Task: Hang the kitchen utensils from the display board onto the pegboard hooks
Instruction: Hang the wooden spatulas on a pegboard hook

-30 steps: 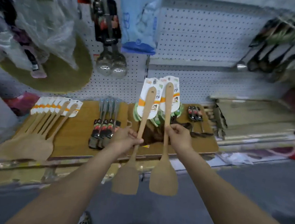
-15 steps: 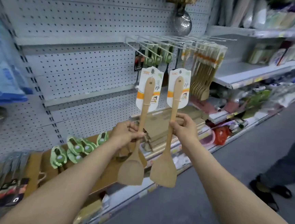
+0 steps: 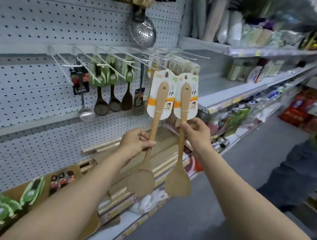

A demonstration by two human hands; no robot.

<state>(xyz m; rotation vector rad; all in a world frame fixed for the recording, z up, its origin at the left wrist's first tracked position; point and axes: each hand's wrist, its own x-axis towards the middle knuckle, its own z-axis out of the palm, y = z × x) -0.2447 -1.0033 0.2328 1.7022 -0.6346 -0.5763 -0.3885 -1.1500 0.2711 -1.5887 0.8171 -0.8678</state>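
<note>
Wooden spatulas, two, carded, held up before the pegboard hooks.

We hold one in each hand; our left hand [image 3: 137, 142] has its fingers curled round the handle of the left spatula [image 3: 151, 138], our right hand [image 3: 197, 133] pinches the handle of the right spatula [image 3: 180, 141] mid-length; both hang blade down, cards uppermost, just in front of the white hooks [image 3: 121, 57], not yet on them; we judge them light, stiff and not fragile, though the paper card [image 3: 191, 103] would bend or tear at its hang-hole; best gripped high on the handle, near the card, to steer the hole onto a hook; ladles [image 3: 102, 99] already hang alongside.
</note>
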